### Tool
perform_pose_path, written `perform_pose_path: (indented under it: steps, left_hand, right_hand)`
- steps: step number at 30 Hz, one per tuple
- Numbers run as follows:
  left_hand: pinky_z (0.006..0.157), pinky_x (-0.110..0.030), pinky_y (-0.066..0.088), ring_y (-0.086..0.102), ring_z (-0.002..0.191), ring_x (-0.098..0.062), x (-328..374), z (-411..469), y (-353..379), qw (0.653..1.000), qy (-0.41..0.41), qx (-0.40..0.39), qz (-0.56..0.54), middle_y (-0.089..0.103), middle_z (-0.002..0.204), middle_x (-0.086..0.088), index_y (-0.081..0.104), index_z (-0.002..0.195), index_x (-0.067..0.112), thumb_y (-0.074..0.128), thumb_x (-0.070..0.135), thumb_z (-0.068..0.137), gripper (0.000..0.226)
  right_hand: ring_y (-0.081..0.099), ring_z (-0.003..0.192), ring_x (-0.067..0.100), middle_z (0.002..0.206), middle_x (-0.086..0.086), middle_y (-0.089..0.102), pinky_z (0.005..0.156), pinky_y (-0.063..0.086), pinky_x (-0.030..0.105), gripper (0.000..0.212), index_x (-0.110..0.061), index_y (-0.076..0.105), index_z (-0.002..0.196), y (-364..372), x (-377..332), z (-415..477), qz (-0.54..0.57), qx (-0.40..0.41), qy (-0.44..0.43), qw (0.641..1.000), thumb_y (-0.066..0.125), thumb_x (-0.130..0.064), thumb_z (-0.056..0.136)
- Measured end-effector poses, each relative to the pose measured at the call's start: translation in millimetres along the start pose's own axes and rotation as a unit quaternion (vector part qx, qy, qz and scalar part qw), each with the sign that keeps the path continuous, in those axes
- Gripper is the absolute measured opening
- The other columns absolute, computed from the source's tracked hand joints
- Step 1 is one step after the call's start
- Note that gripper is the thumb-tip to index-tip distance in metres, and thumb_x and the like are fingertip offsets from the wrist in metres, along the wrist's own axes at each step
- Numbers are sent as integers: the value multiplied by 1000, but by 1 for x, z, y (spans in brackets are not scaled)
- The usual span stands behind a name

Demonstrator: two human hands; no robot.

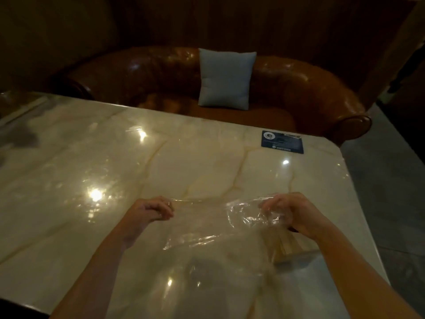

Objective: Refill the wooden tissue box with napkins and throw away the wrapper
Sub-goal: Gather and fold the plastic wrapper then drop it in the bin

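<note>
Clear wrapper stretched between two hands

Marble surface (115, 171), pale and glossy, fills most of the view. Beyond its far edge stands a brown leather sofa (299, 88) with a grey cushion (225, 79). A dark card (282, 142) lies near the surface's far right corner. Above the surface's near half, a clear plastic wrapper (213, 224) is stretched between both hands. Left hand (150, 209) pinches one end, fingers curled closed; right hand (292, 214) grips the crumpled other end. Under the right hand sits the wooden tissue box (292, 247).
</note>
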State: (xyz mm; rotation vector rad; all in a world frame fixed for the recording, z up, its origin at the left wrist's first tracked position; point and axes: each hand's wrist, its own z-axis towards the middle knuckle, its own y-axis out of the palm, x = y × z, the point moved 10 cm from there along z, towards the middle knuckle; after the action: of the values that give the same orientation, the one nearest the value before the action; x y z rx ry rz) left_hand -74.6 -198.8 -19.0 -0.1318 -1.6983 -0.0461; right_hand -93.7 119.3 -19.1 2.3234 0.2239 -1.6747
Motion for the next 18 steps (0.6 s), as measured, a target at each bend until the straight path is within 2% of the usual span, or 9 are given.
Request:
perform_pose_path:
  steps: [3, 4, 5, 7, 10, 12, 15, 18]
  left_hand:
    - [67, -35, 60, 60, 71, -19, -5, 0, 4, 997, -36, -13, -66, 63, 90, -12, 74, 71, 3, 52, -3, 77, 24]
    - [65, -39, 60, 60, 71, -18, -5, 0, 5, 997, -42, -12, -67, 63, 93, -11, 74, 77, 3, 55, 3, 78, 19]
    - [63, -40, 60, 59, 71, -17, -5, 0, 7, 997, -44, -7, -55, 62, 93, -10, 73, 82, 4, 60, 7, 76, 14]
    - [58, -37, 60, 56, 72, -18, -2, 1, 9, 999, -43, 11, -8, 59, 92, -8, 69, 89, 7, 69, 1, 71, 19]
    - [54, -33, 59, 51, 70, -18, 9, 3, 14, 1000, -23, 17, 7, 56, 89, -5, 65, 94, 12, 62, -16, 75, 34]
    - [51, -30, 58, 50, 69, -17, 18, 4, 15, 1000, -4, 14, -6, 54, 93, -2, 64, 94, 11, 57, -21, 75, 37]
    - [48, -28, 55, 54, 72, -11, 36, 6, 16, 999, 39, 7, -8, 52, 110, 5, 64, 92, 11, 59, -21, 73, 38]
    - [46, -28, 54, 55, 69, -5, 61, 4, 17, 995, 92, 8, 37, 54, 108, 4, 66, 89, 17, 64, -6, 66, 33]
  right_hand:
    - [70, 68, 28, 81, 15, 72, 57, 54, 34, 15, 2, 71, 84, -6, -1, -4, -37, 29, 0, 999, 62, -7, 76]
    - [70, 65, 25, 80, 15, 71, 52, 53, 31, 10, -1, 70, 84, -7, -3, -5, -66, 45, -10, 997, 65, -3, 76]
    - [70, 61, 20, 79, 14, 69, 48, 52, 29, 14, -4, 69, 88, -7, -5, -5, -86, 59, -21, 994, 65, 4, 76]
    - [69, 58, 15, 79, 10, 68, 49, 54, 23, 39, -14, 65, 105, -9, -11, -5, -93, 82, -44, 991, 63, 12, 76]
    - [71, 67, 16, 80, 10, 70, 55, 55, 20, 71, -33, 46, 125, -14, -19, -5, -96, 99, -64, 988, 66, 12, 74]
    - [72, 67, 15, 83, 12, 68, 54, 55, 18, 80, -31, 37, 133, -16, -23, -3, -121, 104, -68, 985, 67, 11, 73]
    - [70, 68, 15, 81, 11, 67, 58, 57, 21, 76, -20, 37, 137, -19, -29, -1, -164, 114, -73, 977, 68, 8, 73]
    - [67, 84, 15, 91, 4, 68, 78, 57, 28, 68, -17, 43, 134, -18, -37, 1, -259, 116, -75, 956, 72, -4, 74]
